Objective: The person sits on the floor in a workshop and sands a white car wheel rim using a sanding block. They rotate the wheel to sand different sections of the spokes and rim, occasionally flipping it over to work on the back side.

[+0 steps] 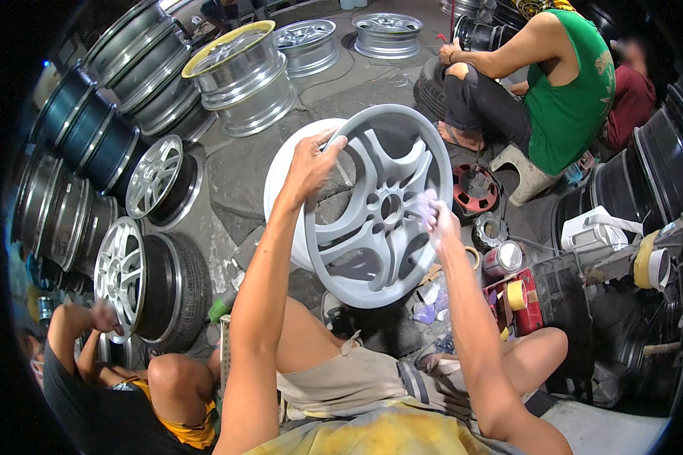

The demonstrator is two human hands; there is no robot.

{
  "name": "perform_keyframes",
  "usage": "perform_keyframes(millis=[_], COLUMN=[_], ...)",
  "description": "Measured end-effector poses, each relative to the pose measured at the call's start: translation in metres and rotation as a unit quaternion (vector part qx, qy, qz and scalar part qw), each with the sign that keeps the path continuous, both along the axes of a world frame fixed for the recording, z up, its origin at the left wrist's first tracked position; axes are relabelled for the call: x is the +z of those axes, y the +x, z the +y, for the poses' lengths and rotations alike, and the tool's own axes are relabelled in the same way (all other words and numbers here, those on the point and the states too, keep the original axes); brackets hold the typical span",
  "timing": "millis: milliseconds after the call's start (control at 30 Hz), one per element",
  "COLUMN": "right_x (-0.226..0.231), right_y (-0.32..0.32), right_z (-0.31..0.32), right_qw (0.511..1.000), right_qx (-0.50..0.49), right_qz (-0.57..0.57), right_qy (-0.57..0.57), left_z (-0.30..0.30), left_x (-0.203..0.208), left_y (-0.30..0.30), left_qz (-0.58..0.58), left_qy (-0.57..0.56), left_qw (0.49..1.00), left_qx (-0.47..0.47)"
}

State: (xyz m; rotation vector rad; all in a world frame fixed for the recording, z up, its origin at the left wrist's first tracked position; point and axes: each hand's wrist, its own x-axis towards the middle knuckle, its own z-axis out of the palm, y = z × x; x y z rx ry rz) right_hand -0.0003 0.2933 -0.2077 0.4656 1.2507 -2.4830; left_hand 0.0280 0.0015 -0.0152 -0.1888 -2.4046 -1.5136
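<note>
A grey spoked alloy wheel rim [357, 254] stands tilted in front of me, its face turned toward me. My left hand [311, 168] is closed round its upper left edge, thumb on the front. At the right side, my right hand [442, 226] presses a crumpled lavender cloth or pad [429, 205] against the spokes near the hub; its exact kind is unclear. The fingers of that hand look whitened. Behind the rim, the wheel's pale barrel [281, 178] shows at the left.
Stacked rims [140, 64] line the left. A person in green [565, 91] sits at upper right beside a tire [431, 87]; another, lower left, touches a silver wheel [121, 273]. At right are a can [506, 256], yellow tape [517, 295] and a white container [596, 231].
</note>
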Motion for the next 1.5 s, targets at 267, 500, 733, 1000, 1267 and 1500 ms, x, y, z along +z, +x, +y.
perform_keyframes(millis=[267,500,733,1000,1267,1500], right_x=[-0.049,-0.063,-0.059,0.001,0.012,-0.001], right_y=[0.093,0.119,0.117,0.116,0.119,0.128], right_z=[0.066,0.065,0.053,0.019,0.016,0.045], right_qw=[0.986,0.982,0.933,0.918,0.882,0.864], right_qx=[-0.015,0.097,0.082,0.118,0.111,0.086], right_qz=[-0.055,0.003,0.127,0.207,0.234,0.227], right_qy=[0.156,0.163,0.326,0.317,0.394,0.442], left_z=[-0.008,-0.004,-0.003,-0.025,-0.017,-0.010], left_x=[-0.005,-0.008,0.007,0.010,0.010,-0.001], left_y=[-0.006,-0.005,0.013,0.026,0.023,-0.007], left_qz=[-0.010,0.007,-0.050,-0.029,-0.048,-0.061], left_qy=[-0.038,-0.047,-0.182,-0.193,-0.078,-0.046], left_qw=[0.999,0.998,0.977,0.980,0.996,0.997], left_qx=[0.019,0.046,0.095,0.046,0.009,0.009])
